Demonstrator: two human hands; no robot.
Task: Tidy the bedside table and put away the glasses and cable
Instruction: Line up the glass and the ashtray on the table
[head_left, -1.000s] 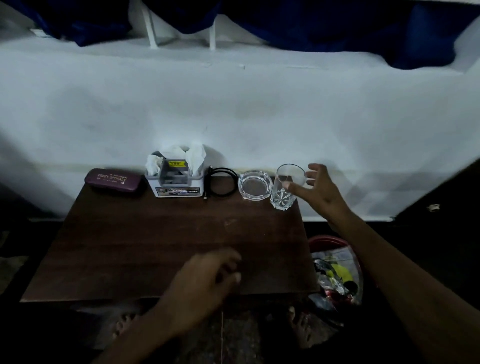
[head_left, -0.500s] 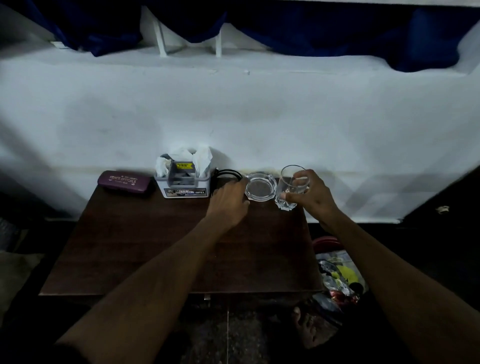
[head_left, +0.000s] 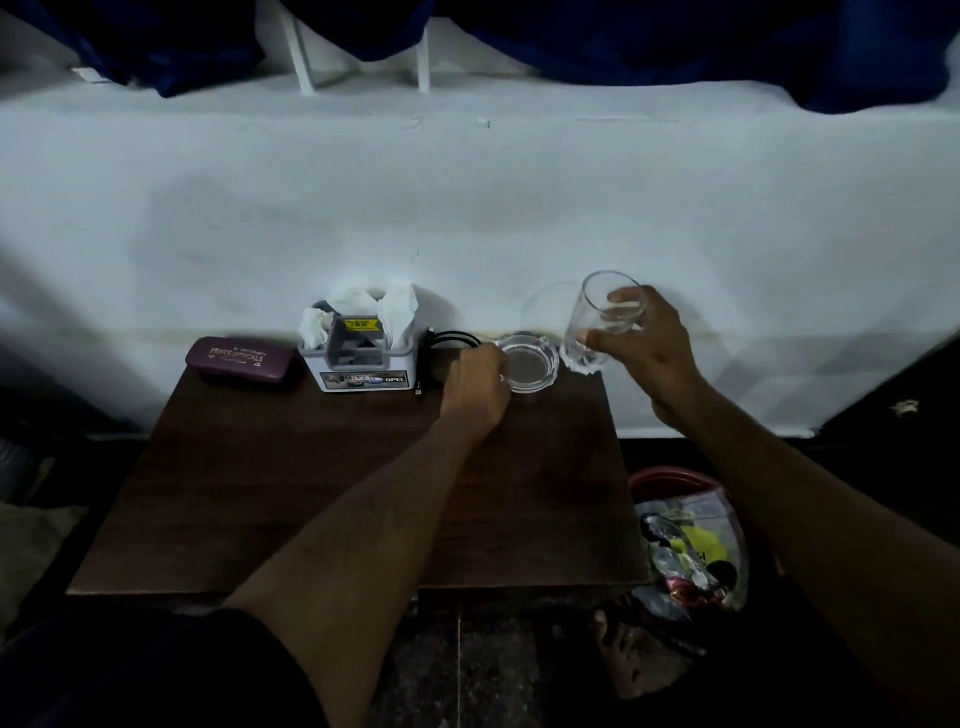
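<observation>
Glass (head_left: 602, 322) tilted, lifted off bench (head_left: 311, 493) at back right, grasped by right hand (head_left: 644, 348); left hand (head_left: 475, 387) curled, pinching ashtray (head_left: 527, 361) rim beside cable (head_left: 447, 345).

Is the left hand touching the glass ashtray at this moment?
Touching. The head view shows the left hand with fingers curled over the near-left rim of the glass ashtray.
</observation>
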